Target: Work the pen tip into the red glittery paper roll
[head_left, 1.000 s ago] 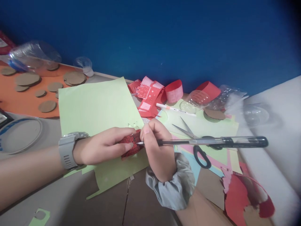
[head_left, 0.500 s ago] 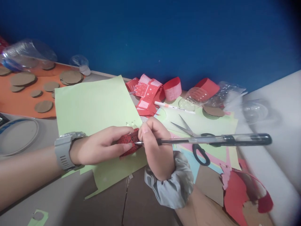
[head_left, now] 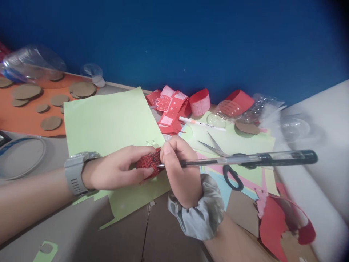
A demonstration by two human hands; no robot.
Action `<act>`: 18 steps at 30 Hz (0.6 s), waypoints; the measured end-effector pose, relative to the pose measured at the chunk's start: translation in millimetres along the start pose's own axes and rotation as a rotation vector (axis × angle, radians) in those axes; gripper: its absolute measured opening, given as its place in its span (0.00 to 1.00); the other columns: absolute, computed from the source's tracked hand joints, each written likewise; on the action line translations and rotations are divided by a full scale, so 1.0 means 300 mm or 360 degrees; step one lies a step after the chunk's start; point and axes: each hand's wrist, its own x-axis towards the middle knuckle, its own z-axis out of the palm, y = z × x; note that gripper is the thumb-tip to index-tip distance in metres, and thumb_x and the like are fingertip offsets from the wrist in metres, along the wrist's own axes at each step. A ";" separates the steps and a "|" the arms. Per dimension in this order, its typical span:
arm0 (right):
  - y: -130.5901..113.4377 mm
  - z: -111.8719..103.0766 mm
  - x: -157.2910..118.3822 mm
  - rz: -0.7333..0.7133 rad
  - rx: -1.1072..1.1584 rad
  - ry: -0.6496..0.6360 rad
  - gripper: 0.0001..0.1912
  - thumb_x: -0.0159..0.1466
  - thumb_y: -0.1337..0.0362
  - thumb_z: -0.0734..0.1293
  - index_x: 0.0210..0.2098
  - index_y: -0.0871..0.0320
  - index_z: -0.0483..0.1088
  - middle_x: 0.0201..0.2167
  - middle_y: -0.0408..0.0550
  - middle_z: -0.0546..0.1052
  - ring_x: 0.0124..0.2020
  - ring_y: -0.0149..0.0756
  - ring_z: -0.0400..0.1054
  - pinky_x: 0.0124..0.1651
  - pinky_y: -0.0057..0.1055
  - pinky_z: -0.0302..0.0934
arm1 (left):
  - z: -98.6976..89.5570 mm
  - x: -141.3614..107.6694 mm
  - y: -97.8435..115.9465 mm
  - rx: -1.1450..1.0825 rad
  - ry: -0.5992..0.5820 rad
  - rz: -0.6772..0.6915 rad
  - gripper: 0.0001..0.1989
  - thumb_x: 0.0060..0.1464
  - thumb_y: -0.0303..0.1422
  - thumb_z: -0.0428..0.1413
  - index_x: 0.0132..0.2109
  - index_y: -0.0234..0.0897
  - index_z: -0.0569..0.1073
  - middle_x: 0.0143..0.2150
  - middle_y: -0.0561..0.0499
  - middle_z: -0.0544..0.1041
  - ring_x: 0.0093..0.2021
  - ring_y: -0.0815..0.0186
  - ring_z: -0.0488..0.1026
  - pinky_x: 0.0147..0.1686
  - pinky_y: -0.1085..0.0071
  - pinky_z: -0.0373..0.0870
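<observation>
My left hand [head_left: 117, 165], with a grey watch [head_left: 79, 171] on its wrist, is closed on a small red piece with a black mesh-like pattern [head_left: 148, 158]. My right hand [head_left: 181, 165] wears a grey scrunchie [head_left: 199, 214]. It is closed around a clear pen [head_left: 242, 160] whose tip points left, against or just over the red piece. The right fingertips also meet that piece's right edge. Beneath both hands lies a light green sheet of paper [head_left: 109, 120].
Scissors [head_left: 218, 147] with black handles lie open on coloured paper to the right. Behind are a white marker [head_left: 201, 124] and red paper cutouts [head_left: 174, 105]. Cardboard discs [head_left: 26, 91] rest on orange paper at left, near a tape roll [head_left: 23, 158]. A blue wall [head_left: 174, 43] bounds the back.
The pen's far end has risen slightly. The red piece has tilted a little, and my left thumb has slid slightly lower on it. Both hands keep their hold.
</observation>
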 end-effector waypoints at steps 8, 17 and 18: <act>0.000 -0.002 0.005 -0.0007 0.0008 -0.0010 0.15 0.64 0.71 0.58 0.22 0.56 0.53 0.19 0.36 0.53 0.22 0.26 0.48 0.25 0.27 0.46 | 0.001 -0.002 -0.003 0.0009 0.0003 0.0031 0.06 0.61 0.31 0.48 0.37 0.33 0.66 0.29 0.55 0.69 0.28 0.69 0.65 0.29 0.76 0.64; 0.003 0.000 0.006 -0.0027 0.0004 -0.0008 0.14 0.63 0.72 0.58 0.22 0.56 0.53 0.19 0.36 0.54 0.22 0.26 0.49 0.25 0.27 0.47 | -0.001 -0.001 -0.008 0.0037 -0.0011 0.0056 0.06 0.62 0.31 0.48 0.39 0.33 0.66 0.30 0.54 0.68 0.28 0.69 0.65 0.29 0.75 0.64; 0.003 0.000 0.006 -0.0029 0.0007 -0.0019 0.14 0.63 0.72 0.58 0.22 0.56 0.54 0.19 0.36 0.54 0.22 0.26 0.49 0.25 0.27 0.47 | -0.001 -0.001 -0.009 0.0036 -0.0008 0.0063 0.06 0.62 0.31 0.48 0.38 0.33 0.65 0.30 0.54 0.68 0.28 0.69 0.65 0.29 0.75 0.64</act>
